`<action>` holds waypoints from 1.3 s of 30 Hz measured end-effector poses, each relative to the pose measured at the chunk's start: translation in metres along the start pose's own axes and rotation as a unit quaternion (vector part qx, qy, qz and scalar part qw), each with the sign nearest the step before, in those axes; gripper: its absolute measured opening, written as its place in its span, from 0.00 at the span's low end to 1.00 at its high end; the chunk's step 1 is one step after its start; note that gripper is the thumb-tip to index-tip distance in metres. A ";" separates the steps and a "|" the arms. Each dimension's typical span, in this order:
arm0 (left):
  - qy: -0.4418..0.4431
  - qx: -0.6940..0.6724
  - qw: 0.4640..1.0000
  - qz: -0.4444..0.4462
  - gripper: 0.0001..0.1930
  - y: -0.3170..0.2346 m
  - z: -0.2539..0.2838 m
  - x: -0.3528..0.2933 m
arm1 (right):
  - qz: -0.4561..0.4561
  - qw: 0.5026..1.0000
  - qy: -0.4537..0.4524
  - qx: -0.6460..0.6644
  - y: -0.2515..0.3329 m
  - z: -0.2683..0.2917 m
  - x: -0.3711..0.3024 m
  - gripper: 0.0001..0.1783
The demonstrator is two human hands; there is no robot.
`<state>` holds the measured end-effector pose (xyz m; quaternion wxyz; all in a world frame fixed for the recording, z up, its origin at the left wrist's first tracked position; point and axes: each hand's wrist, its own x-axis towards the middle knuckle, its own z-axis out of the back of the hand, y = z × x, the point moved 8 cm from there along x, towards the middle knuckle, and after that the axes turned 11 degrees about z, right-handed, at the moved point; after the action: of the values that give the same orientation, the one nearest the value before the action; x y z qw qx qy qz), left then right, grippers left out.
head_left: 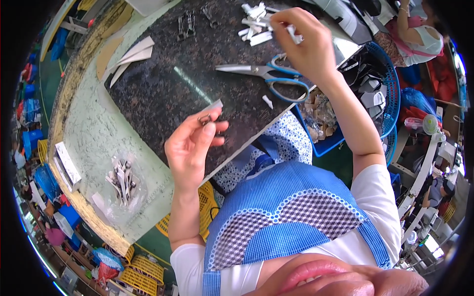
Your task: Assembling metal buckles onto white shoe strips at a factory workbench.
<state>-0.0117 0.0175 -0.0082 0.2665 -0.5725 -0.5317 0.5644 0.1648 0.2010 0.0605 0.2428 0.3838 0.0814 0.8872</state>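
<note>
Above a speckled dark slab (153, 98), the left hand (189, 148) pinches a small metal fitting (204, 119).
A short pale strip (214, 105) juts past its fingertips; the right hand (308, 49), fingers bent narrow, is at the edge of a loose pile of white strips (256, 24), its grip impossible to tell. Blue-handled scissors (244, 70) lie between the hands, blades pointing left.

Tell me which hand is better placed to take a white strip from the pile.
Likely the right hand, at the white strips; the left hand is farther off, holding a small dark piece.
</note>
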 end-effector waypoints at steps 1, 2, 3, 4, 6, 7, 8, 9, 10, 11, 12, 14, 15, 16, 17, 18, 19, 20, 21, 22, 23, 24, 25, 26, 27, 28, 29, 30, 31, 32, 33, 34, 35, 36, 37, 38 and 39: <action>-0.006 0.007 1.000 0.008 0.11 -0.001 -0.005 0.003 | -0.104 0.989 -0.006 0.102 -0.007 -0.001 -0.011 0.08; 0.007 -0.016 1.000 0.004 0.12 -0.004 -0.009 0.006 | -0.193 0.947 0.007 0.257 -0.006 -0.010 -0.021 0.09; 0.009 -0.041 0.999 -0.006 0.11 -0.003 -0.013 0.011 | -0.275 0.872 0.021 0.403 0.001 -0.020 -0.032 0.11; 0.010 -0.064 0.998 -0.002 0.11 -0.001 -0.016 0.018 | -0.322 0.822 0.033 0.469 0.018 -0.027 -0.041 0.14; 0.007 -0.089 0.996 -0.011 0.10 0.002 -0.018 0.026 | -0.389 0.728 0.071 0.561 0.054 -0.040 -0.056 0.18; 0.011 -0.090 0.996 -0.022 0.10 0.003 -0.022 0.029 | -0.398 0.695 0.064 0.596 0.065 -0.043 -0.063 0.18; 0.002 -0.073 0.997 -0.025 0.09 0.004 -0.023 0.029 | -0.408 0.681 0.053 0.606 0.071 -0.047 -0.066 0.18; -0.001 -0.069 0.997 -0.026 0.09 0.005 -0.024 0.030 | -0.418 0.667 0.042 0.615 0.074 -0.051 -0.070 0.17; 0.001 -0.047 0.997 -0.062 0.09 0.003 -0.025 0.028 | -0.406 0.671 0.048 0.618 0.075 -0.055 -0.074 0.17; 0.004 -0.024 0.995 -0.097 0.09 0.000 -0.027 0.025 | -0.406 0.670 0.046 0.620 0.075 -0.057 -0.076 0.17; -0.005 0.000 0.992 -0.129 0.09 -0.003 -0.027 0.023 | -0.405 0.671 0.050 0.619 0.076 -0.060 -0.077 0.17; -0.026 0.107 0.975 -0.192 0.10 -0.012 -0.030 0.017 | -0.404 0.680 0.042 0.610 0.077 -0.060 -0.076 0.17; -0.049 0.210 0.943 -0.253 0.11 -0.020 -0.034 0.011 | -0.405 0.680 0.040 0.610 0.078 -0.061 -0.076 0.17; -0.069 0.279 0.906 -0.312 0.11 -0.028 -0.039 0.007 | -0.397 0.678 0.023 0.619 0.077 -0.061 -0.074 0.18; -0.067 0.279 0.906 -0.311 0.11 -0.029 -0.039 0.006 | -0.388 0.675 0.007 0.627 0.077 -0.060 -0.072 0.18; -0.062 0.306 0.895 -0.318 0.10 -0.030 -0.042 0.003 | -0.389 0.681 -0.003 0.620 0.076 -0.060 -0.073 0.16; -0.058 0.335 0.883 -0.325 0.10 -0.031 -0.043 0.002 | -0.389 0.680 -0.004 0.621 0.075 -0.059 -0.073 0.16; -0.058 0.336 0.882 -0.324 0.10 -0.030 -0.042 0.002 | -0.396 0.673 0.032 0.624 0.076 -0.061 -0.075 0.15; -0.046 0.324 0.885 -0.330 0.09 -0.030 -0.041 0.001 | -0.403 0.665 0.068 0.626 0.077 -0.063 -0.078 0.14; -0.035 0.313 0.888 -0.335 0.08 -0.029 -0.041 0.000 | -0.402 0.668 0.069 0.623 0.077 -0.062 -0.081 0.13; -0.034 0.315 0.888 -0.332 0.08 -0.028 -0.040 -0.003 | -0.386 0.655 0.083 0.644 0.078 -0.059 -0.081 0.13; -0.022 0.286 0.916 -0.282 0.07 -0.022 -0.036 0.000 | -0.375 0.678 0.075 0.628 0.073 -0.058 -0.083 0.14; -0.011 0.254 0.939 -0.230 0.06 -0.015 -0.034 0.003 | -0.364 0.700 0.067 0.611 0.069 -0.058 -0.085 0.14; -0.018 0.203 0.954 -0.218 0.05 -0.011 -0.034 0.003 | -0.365 0.699 0.067 0.612 0.070 -0.058 -0.087 0.14; -0.017 0.204 0.955 -0.216 0.05 -0.009 -0.034 0.002 | -0.359 0.712 0.054 0.600 0.069 -0.056 -0.087 0.14; -0.017 0.182 0.965 -0.190 0.06 -0.004 -0.032 0.003 | -0.353 0.727 0.042 0.588 0.067 -0.053 -0.086 0.14; -0.017 0.160 0.973 -0.164 0.06 0.000 -0.031 0.004 | -0.355 0.726 0.041 0.587 0.066 -0.052 -0.087 0.14; -0.016 0.160 0.973 -0.163 0.06 0.000 -0.031 0.004 | -0.350 0.723 0.050 0.593 0.066 -0.052 -0.087 0.14; -0.011 0.171 0.970 -0.170 0.06 -0.002 -0.032 0.002 | -0.346 0.720 0.059 0.599 0.067 -0.052 -0.087 0.13; -0.007 0.182 0.967 -0.177 0.06 -0.003 -0.033 0.001 | -0.347 0.719 0.059 0.599 0.067 -0.051 -0.087 0.13; -0.007 0.182 0.967 -0.176 0.06 -0.005 -0.033 0.000 | -0.346 0.728 0.074 0.587 0.067 -0.050 -0.087 0.12; 0.001 0.216 0.959 -0.184 0.06 -0.006 -0.036 -0.002 | -0.344 0.736 0.089 0.576 0.069 -0.050 -0.088 0.11; 0.008 0.249 0.949 -0.191 0.07 -0.006 -0.039 -0.004 | -0.344 0.734 0.091 0.578 0.069 -0.051 -0.090 0.11; 0.005 0.250 0.949 -0.189 0.07 -0.005 -0.039 -0.006 | -0.334 0.748 0.096 0.565 0.069 -0.050 -0.093 0.10; 0.015 0.267 0.941 -0.208 0.08 -0.005 -0.042 -0.008 | -0.324 0.763 0.101 0.551 0.069 -0.047 -0.094 0.09; 0.025 0.284 0.931 -0.226 0.09 -0.006 -0.045 -0.011 | -0.305 0.805 0.108 0.496 0.067 -0.039 -0.094 0.08; -0.003 0.310 0.924 -0.223 0.12 -0.012 -0.038 -0.010 | -0.304 0.805 0.109 0.498 0.067 -0.036 -0.096 0.08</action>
<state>0.0219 0.0229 0.0152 0.5483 -0.3257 -0.4449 0.6287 0.1708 0.0970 -0.0037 0.2653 0.3080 0.6506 0.6414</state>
